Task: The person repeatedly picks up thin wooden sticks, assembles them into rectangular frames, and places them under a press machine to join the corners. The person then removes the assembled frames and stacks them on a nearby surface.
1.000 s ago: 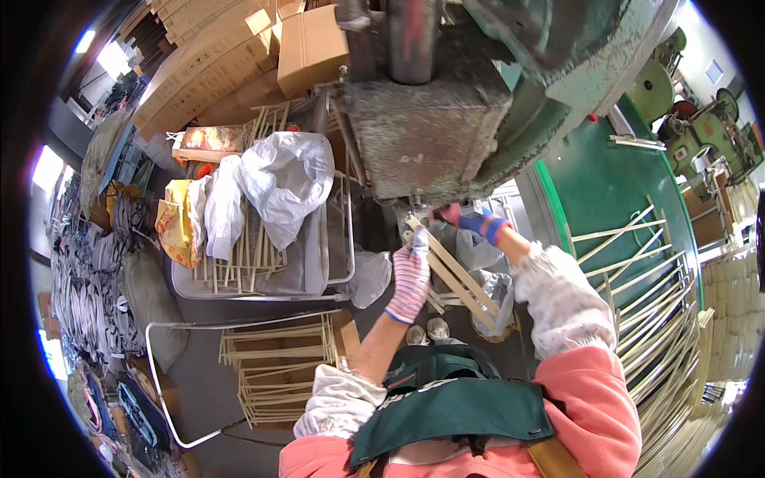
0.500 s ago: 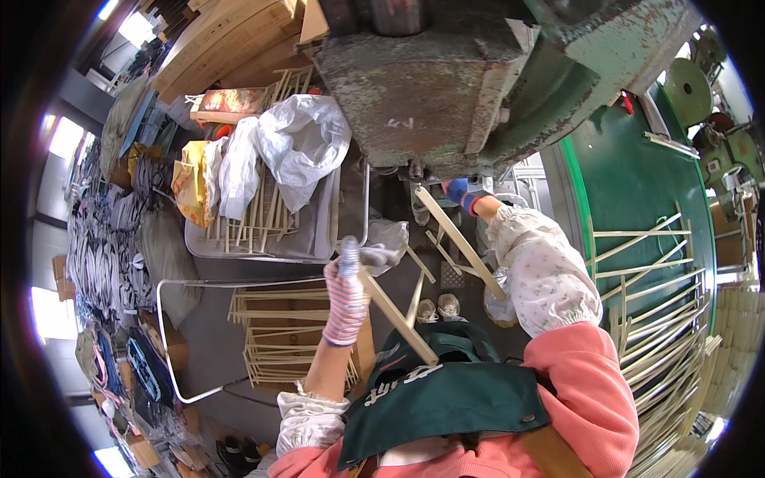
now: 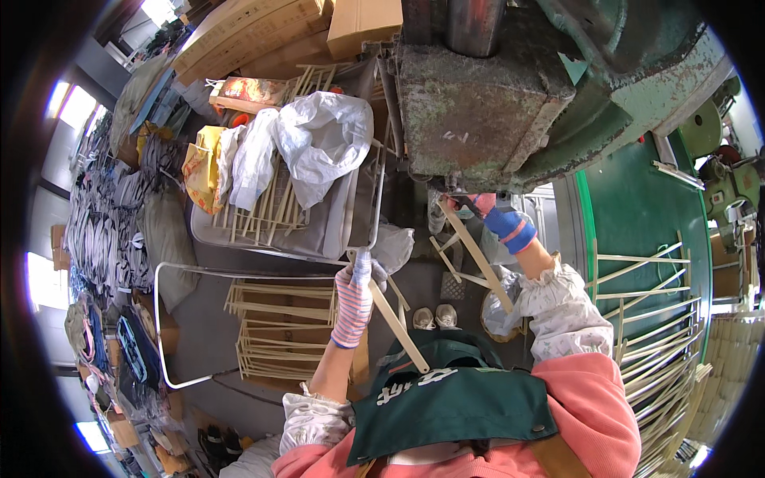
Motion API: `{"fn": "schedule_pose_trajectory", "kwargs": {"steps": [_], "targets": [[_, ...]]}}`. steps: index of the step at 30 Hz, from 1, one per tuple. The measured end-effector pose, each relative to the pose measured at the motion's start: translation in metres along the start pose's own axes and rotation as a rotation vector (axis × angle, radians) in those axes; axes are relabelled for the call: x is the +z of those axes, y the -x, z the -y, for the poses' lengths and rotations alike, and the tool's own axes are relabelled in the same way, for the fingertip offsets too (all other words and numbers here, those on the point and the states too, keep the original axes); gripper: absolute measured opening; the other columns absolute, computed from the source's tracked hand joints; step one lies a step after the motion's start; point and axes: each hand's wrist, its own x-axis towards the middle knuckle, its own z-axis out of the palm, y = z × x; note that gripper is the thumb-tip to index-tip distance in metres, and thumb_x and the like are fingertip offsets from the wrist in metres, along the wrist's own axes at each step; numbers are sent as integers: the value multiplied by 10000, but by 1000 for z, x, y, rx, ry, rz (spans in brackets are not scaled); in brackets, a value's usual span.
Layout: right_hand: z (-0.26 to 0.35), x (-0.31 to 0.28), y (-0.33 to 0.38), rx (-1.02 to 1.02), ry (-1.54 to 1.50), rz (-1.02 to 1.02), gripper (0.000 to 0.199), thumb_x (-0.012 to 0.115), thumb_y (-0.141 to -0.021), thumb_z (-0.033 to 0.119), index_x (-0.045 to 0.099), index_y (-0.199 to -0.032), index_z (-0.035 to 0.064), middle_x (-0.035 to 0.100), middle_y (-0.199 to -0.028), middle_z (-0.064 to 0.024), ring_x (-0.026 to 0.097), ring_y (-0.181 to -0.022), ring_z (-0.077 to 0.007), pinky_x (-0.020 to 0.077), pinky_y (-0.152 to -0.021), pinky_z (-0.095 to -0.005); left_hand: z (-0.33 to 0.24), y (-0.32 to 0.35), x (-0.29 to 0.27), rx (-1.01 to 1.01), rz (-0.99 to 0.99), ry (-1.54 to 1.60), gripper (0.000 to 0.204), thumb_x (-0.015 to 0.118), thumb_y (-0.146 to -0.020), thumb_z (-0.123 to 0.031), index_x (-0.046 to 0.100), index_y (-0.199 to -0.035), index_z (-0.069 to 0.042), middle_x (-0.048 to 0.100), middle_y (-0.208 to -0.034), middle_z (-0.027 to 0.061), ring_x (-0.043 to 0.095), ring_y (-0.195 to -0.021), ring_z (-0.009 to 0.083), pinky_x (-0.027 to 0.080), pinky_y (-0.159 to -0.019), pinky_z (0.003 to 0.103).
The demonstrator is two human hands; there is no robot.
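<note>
My left hand (image 3: 353, 303), in a striped knit glove with grey fingertips, is closed around the end of a cream flat bar (image 3: 401, 336) that slants down toward my apron. Under the green press (image 3: 486, 111), my right hand (image 3: 496, 217), in a blue, red and pink glove, has its fingers curled at the far end of a second cream flat bar (image 3: 482, 256). That bar's top end lies just below the press head. Thinner cream bars cross between the two, so they look like one jointed frame. The right fingertips are partly hidden.
A wire-framed cart (image 3: 271, 248) at the left carries white sacks (image 3: 325, 143) and cream frames. More frames lie stacked on cardboard (image 3: 283, 327). Right of me, a green table (image 3: 637, 203) bears a heap of cream frames (image 3: 661, 350). A plastic-lined basket (image 3: 498, 327) stands by my shoes.
My right hand has turned and come to the bar's end under the press. My left hand and its bar have shifted slightly right and down. The view has swung left.
</note>
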Motion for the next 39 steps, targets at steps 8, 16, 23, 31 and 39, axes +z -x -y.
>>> {"fn": "schedule_pose_trajectory", "kwargs": {"steps": [8, 16, 23, 31, 39], "targets": [[43, 10, 9, 168, -28, -19, 244, 589, -880, 257, 653, -908, 24, 636, -798, -38, 580, -739, -98, 472, -695, -262, -8, -6, -15, 42, -216, 115, 448, 601, -862, -408, 584, -598, -47, 577, -556, 33, 508, -487, 81, 390, -480, 215], [63, 41, 15, 87, 939, -245, 248, 568, -804, 154, 605, -1037, 79, 615, -940, -111, 583, -863, -284, 492, -731, -388, -54, 12, -56, 166, -515, 100, 486, 472, -935, -394, 333, -527, -171, 289, -451, -42, 278, -398, 103, 426, -669, 310], [38, 147, 140, -3, 849, 13, 475, 614, -751, 200, 522, -1210, 121, 580, -1003, -146, 514, -1026, -355, 453, -831, -430, -120, 89, -147, 386, -382, 600, 420, 438, -956, -240, 350, -555, -146, 236, -447, -32, 207, -384, 106, 395, -677, 281], [-133, 218, 134, 846, -1595, -151, 390, 542, -884, 361, 510, -1013, -6, 558, -885, -138, 556, -1000, -318, 408, -949, -467, -116, 240, -265, 498, -402, 812, 402, 429, -919, -175, 352, -524, -161, 351, -436, -15, 267, -367, 100, 398, -653, 251], [-54, 280, 139, 704, -1423, 202, 107, 584, -891, 179, 526, -908, 91, 531, -1062, -52, 487, -1158, -259, 452, -977, -429, 5, 372, -358, -512, -1279, -1235, 110, 422, -919, -159, 454, -952, -58, 476, -899, 100, 449, -815, 197, 428, -861, 332]]}}
